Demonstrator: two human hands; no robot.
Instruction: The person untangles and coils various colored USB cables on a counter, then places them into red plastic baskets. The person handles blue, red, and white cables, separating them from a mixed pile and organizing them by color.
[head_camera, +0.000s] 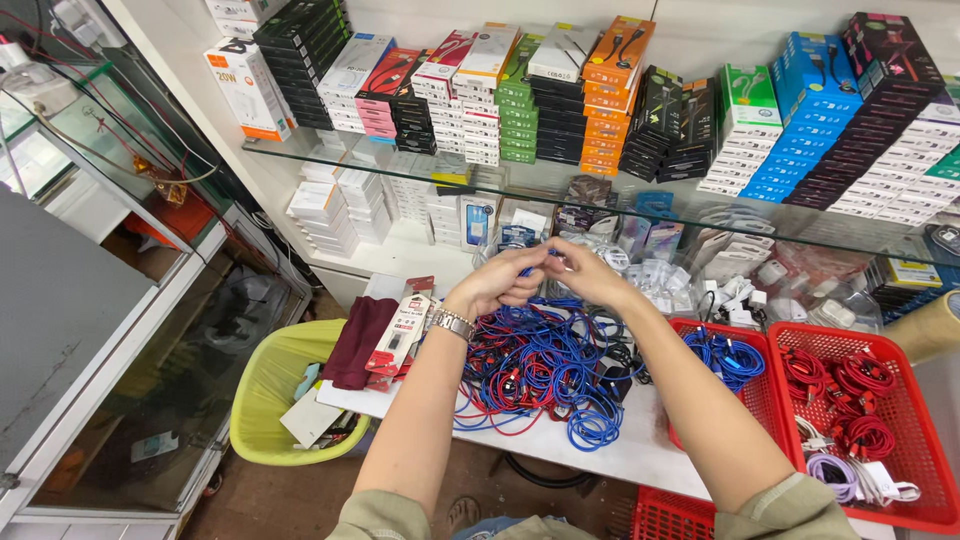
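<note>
My left hand (503, 283) and my right hand (588, 272) meet above a white counter, fingers pinched together on a thin blue cable (527, 269). A metal watch (452, 323) sits on my left wrist. Under both hands lies a tangled heap of blue and red cables (540, 370). How the cable is wound between my fingers is hidden.
Red basket (757, 397) holds coiled blue cables; a second red basket (912, 420) holds red, purple and white coils. A yellow-green bin (262, 400) stands at lower left. Glass shelf (600, 190) carries stacked coloured boxes. Glass display case (120, 330) at left.
</note>
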